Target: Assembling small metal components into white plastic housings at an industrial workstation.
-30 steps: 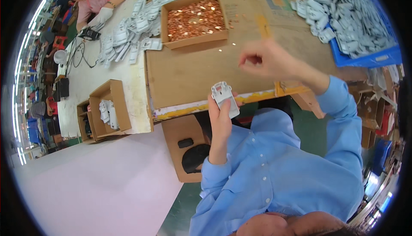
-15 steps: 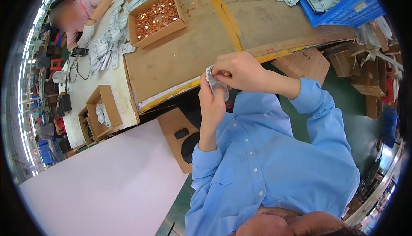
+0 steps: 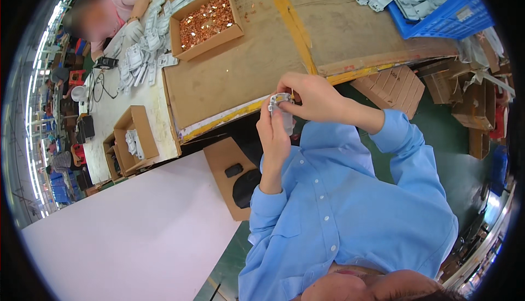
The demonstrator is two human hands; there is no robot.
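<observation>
Right hand [image 3: 311,99] has come back from the table to the white plastic housing [image 3: 281,112], fingertips pinched at its top edge; left hand [image 3: 274,134] wraps it. Copper-parts box [image 3: 206,23] at 11 o'clock; insertion looks underway.

Looks like a small-parts assembly workshop: long bench [image 3: 246,71] covered in cardboard, open box of copper bits [image 3: 206,22], blue crate of white plastic housings [image 3: 437,11], another worker [image 3: 117,11] down the line.
</observation>
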